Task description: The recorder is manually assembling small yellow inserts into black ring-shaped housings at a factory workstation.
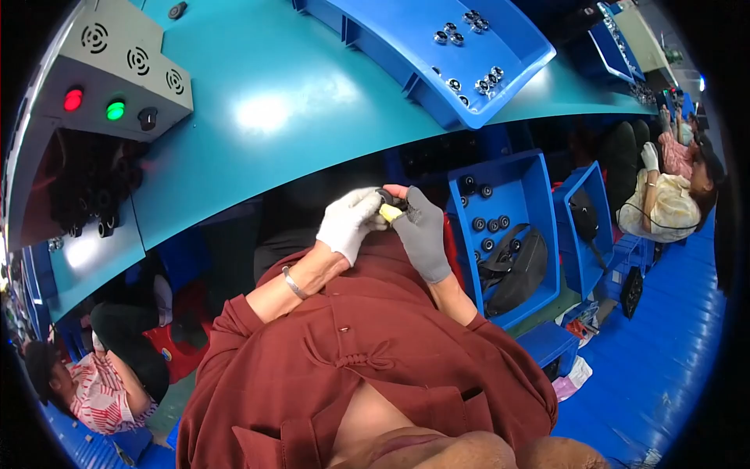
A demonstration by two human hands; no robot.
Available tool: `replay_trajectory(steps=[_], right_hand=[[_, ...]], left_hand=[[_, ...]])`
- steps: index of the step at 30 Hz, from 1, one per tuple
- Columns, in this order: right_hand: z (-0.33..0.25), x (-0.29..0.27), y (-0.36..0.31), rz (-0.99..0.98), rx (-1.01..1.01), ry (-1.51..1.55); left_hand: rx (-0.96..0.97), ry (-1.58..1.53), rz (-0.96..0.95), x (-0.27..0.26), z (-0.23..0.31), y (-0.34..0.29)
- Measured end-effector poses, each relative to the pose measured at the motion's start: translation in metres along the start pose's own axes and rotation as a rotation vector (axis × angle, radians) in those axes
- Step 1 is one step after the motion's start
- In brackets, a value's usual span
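Note:
My left hand [349,222], in a white glove, and my right hand [425,237], in a grey glove, meet in front of my body, below the table edge. Between their closed fingers is a small black round part [385,197], mostly covered by the gloves. Something small and yellow [391,212] shows at the tip of my right thumb; I cannot tell whether it is a thumb covering or a separate piece. One bare fingertip pokes out of the grey glove at the part's upper side.
A blue tray [500,309] at my right holds black wheel-like parts and a black bag [519,270]. On the teal table [312,70] lies a blue tray [375,39] with shiny round parts. A grey box [129,78] with red and green lights stands left. Other people sit on both sides.

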State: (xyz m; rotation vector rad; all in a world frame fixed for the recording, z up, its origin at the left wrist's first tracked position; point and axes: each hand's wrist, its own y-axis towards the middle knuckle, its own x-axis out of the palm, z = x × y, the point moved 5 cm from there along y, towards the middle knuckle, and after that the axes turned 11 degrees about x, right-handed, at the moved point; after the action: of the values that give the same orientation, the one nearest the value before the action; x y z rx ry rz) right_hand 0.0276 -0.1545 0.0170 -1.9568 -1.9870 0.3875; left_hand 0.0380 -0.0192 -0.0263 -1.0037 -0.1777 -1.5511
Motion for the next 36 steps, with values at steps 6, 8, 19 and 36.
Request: replay_trajectory(steps=[6, 8, 19, 36], right_hand=[[0.006, -0.009, -0.007, 0.021, -0.09, -0.048], [0.005, -0.009, -0.011, -0.047, 0.018, 0.112], [-0.007, -0.02, -0.035, -0.019, 0.026, 0.107], [-0.162, -0.09, -0.028, 0.558, -0.788, -0.379]], left_hand=[[-0.003, -0.072, -0.117, -0.007, -0.016, -0.003], [-0.071, -0.082, -0.077, 0.012, -0.003, -0.013], [-0.127, -0.203, -0.277, 0.02, -0.007, -0.016], [1.376, 1.262, 0.685, -0.076, 0.298, -0.114]])
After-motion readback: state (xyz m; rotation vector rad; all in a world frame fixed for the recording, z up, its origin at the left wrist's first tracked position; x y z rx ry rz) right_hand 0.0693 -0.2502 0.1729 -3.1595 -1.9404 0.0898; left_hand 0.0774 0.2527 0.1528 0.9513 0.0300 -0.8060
